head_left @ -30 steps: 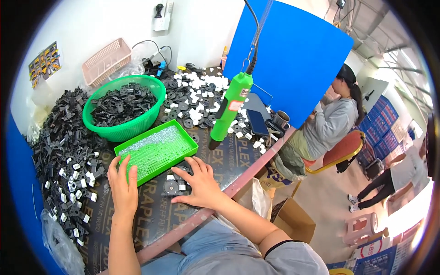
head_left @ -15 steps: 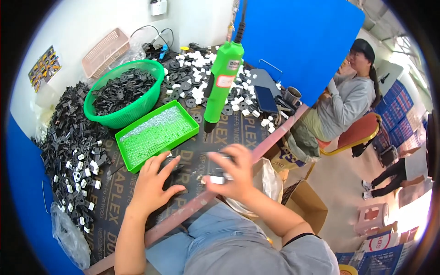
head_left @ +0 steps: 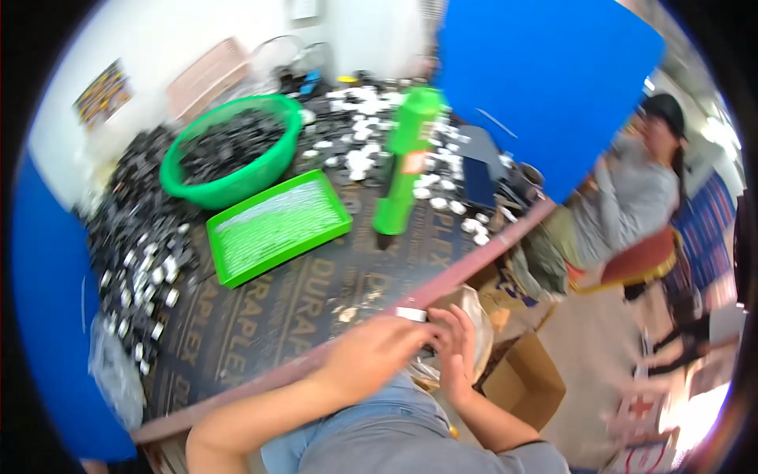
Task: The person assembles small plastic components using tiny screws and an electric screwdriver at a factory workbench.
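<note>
My left hand (head_left: 369, 357) reaches across to the right over the table's front edge, its fingers curled in against my right hand. My right hand (head_left: 456, 347) meets it from the right, fingers bent, the fingertips close to the left ones. Between the fingers, at their upper side, shows a small white plastic part (head_left: 410, 314). Something dark sits lower between the fingers, blurred by motion. An electric screwdriver (head_left: 409, 162) with a green body hangs upright beyond my hands. A green tray (head_left: 229, 278) of small silvery screws lies on the table, left of it.
A green basket (head_left: 178, 192) full of black parts stands behind the tray. Black parts (head_left: 130, 217) heap up at left; white parts (head_left: 363, 126) spread at the back. A phone (head_left: 478, 183) lies at right. Below the edge is an open carton (head_left: 525, 371); a person (head_left: 632, 189) sits beyond.
Both hands have drawn back from the table to its front edge and come together, the white part moving right with them. The view has shifted, and the screwdriver appears farther right.
</note>
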The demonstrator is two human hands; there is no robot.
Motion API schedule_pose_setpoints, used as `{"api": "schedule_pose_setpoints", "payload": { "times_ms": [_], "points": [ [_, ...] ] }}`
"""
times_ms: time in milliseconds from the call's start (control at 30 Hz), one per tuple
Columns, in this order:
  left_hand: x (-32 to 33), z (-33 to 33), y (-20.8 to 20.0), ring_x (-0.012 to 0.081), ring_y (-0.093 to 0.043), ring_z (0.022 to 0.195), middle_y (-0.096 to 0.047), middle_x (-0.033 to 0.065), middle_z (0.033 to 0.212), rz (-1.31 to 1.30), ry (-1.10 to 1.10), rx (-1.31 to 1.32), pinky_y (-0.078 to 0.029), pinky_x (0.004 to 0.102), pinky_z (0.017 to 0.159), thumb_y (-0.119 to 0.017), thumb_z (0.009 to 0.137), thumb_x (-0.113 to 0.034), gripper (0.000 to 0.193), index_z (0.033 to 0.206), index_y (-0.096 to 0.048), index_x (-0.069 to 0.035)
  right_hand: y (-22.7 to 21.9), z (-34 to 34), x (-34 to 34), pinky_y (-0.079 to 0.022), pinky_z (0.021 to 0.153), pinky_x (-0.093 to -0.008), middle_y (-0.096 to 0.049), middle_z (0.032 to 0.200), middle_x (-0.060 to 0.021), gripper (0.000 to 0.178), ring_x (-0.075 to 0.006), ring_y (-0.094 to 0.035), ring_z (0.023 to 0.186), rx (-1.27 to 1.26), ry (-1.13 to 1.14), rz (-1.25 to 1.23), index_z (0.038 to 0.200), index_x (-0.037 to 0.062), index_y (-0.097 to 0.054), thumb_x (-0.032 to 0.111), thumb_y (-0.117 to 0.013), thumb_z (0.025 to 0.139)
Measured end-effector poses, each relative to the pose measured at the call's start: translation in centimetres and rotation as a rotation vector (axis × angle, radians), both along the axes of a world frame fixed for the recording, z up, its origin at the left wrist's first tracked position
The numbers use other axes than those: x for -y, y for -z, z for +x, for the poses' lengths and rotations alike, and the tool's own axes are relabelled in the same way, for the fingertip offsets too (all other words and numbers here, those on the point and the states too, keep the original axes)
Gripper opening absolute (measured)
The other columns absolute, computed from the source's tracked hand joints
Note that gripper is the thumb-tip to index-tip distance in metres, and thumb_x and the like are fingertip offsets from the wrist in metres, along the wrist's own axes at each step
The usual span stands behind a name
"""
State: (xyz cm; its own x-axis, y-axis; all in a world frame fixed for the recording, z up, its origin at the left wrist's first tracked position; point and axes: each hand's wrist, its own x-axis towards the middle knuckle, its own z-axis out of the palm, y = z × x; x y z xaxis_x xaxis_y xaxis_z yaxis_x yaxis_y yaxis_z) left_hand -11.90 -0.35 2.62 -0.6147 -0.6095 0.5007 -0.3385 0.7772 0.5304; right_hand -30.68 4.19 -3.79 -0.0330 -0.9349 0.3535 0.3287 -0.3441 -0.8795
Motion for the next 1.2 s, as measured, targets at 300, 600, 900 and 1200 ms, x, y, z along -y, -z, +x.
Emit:
{"api": "schedule_pose_setpoints", "payload": {
  "times_ms": [300, 600, 900, 1200],
  "points": [
    [-0.8, -7.0, 4.0, 0.0329, -0.055, 0.123, -0.046, 0.0141, 0.142, -0.116, -0.095, -0.066, -0.055, 0.0412, 0.091, -0.061, 0.081, -0.008, 0.059, 0.139, -0.050, -0.010, 8.6, -6.7, 0.8, -0.043, 0.103, -0.0423, -0.044, 0.140, -0.0170, 0.048, -0.0288, -0.050, 0.122, -0.501, 0.678, 0.209, 0.141, 0.0009, -0.036, 0.010, -0.054, 0.098],
    [3.8, 15.9, -3.7, 0.0320, -0.063, 0.095, -0.064, 0.0131, 0.108, -0.337, -0.959, 0.069, -0.053, 0.0411, 0.078, -0.070, 0.081, -0.012, 0.028, 0.108, -0.065, -0.007, -2.2, 1.0, 7.1, -0.051, 0.075, -0.0380, -0.064, 0.104, -0.0130, 0.013, -0.0296, -0.061, 0.092, -0.977, 0.490, -0.677, 0.105, 0.0039, -0.063, 0.013, -0.061, 0.096],
    [7.3, 32.2, 0.3, 0.0461, -0.023, 0.145, -0.031, 0.0212, 0.156, 0.337, -1.634, 0.574, -0.016, 0.0749, 0.109, -0.072, 0.078, -0.062, 0.091, 0.152, -0.036, -0.021, -11.5, 18.6, 17.8, -0.045, 0.091, -0.0450, -0.065, 0.097, -0.0137, 0.015, -0.0352, -0.059, 0.097, -0.921, -0.029, -0.947, 0.097, 0.0012, -0.063, -0.003, -0.065, 0.082],
    [0.2, 30.1, -5.2, 0.0411, -0.027, 0.146, -0.040, 0.0227, 0.151, 0.509, -0.963, 0.461, -0.023, 0.0562, 0.118, -0.073, 0.077, -0.060, 0.082, 0.145, -0.049, -0.020, -7.5, 21.6, 18.7, -0.044, 0.096, -0.0444, -0.065, 0.106, -0.0142, 0.018, -0.0366, -0.057, 0.107, -0.974, -0.147, -0.833, 0.103, 0.0011, -0.064, 0.002, -0.067, 0.085]
  ]
}}
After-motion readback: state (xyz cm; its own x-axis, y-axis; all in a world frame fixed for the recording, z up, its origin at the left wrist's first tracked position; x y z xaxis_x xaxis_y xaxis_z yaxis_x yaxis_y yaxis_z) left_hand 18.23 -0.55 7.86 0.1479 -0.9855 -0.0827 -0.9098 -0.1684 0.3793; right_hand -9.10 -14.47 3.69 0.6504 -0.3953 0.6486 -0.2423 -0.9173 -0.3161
